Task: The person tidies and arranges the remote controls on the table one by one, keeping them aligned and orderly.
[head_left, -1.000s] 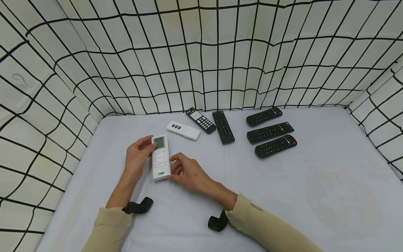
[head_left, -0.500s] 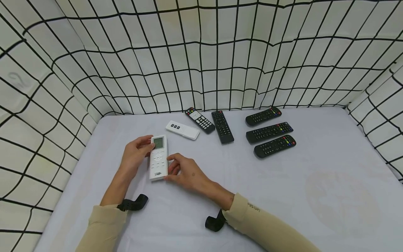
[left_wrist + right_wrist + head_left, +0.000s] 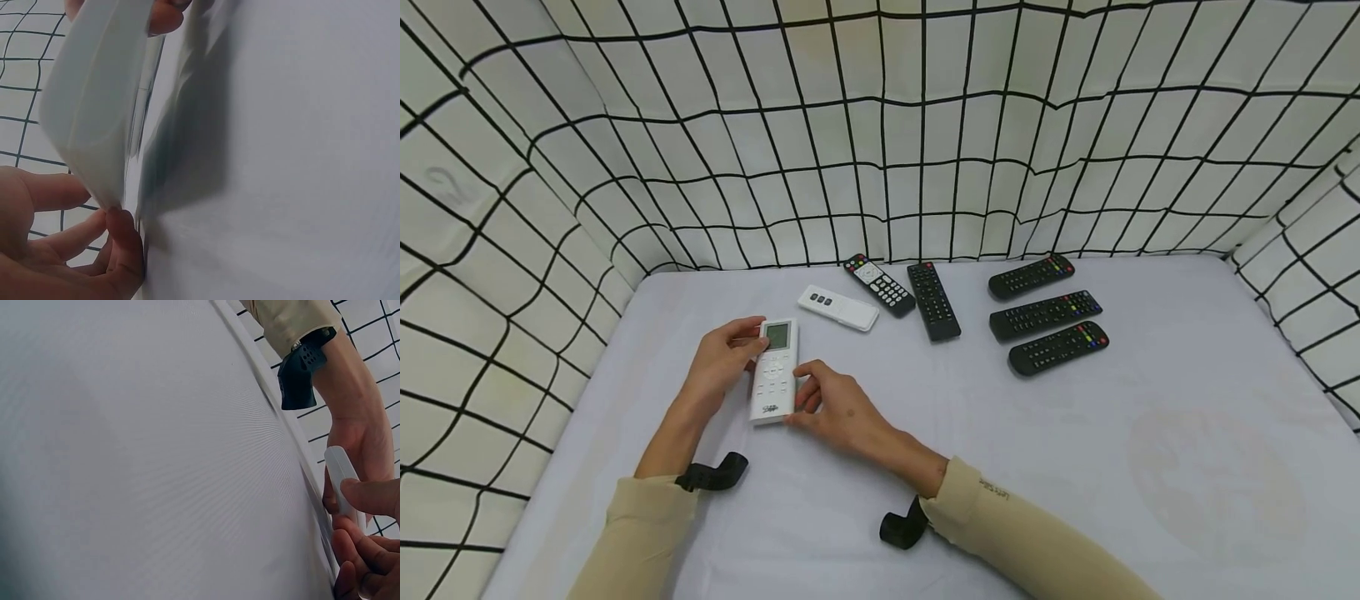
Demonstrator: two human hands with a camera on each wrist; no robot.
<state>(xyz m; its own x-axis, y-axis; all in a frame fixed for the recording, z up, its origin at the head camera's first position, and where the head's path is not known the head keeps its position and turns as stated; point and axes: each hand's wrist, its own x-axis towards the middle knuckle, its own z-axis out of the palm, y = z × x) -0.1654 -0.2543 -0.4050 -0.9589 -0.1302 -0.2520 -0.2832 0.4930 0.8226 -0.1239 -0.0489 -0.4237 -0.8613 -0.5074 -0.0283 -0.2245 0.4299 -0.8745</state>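
A white air conditioner remote point(image 3: 774, 373) with a grey display at its far end is held between both hands, buttons facing up. My left hand point(image 3: 718, 360) pinches its upper left side, thumb beside the display. At the lower right edge, my right hand point(image 3: 842, 410) grips it with thumb and fingertips. In the left wrist view the remote point(image 3: 94, 81) is seen from its side and stands apart from the white tabletop, casting a shadow there. The right wrist view shows only the near end of the remote point(image 3: 338, 464), with the right thumb over it.
Beyond the hands lie a smaller white remote point(image 3: 838, 308), a black remote with white buttons point(image 3: 882, 287) and a plain black remote point(image 3: 934, 302). Three more black remotes, the middle one point(image 3: 1045, 315), lie side by side to the right. Black netting point(image 3: 925, 162) borders the table.
The air conditioner remote has shifted slightly left with both hands, its near end swinging further left. The other remotes stay where they were.
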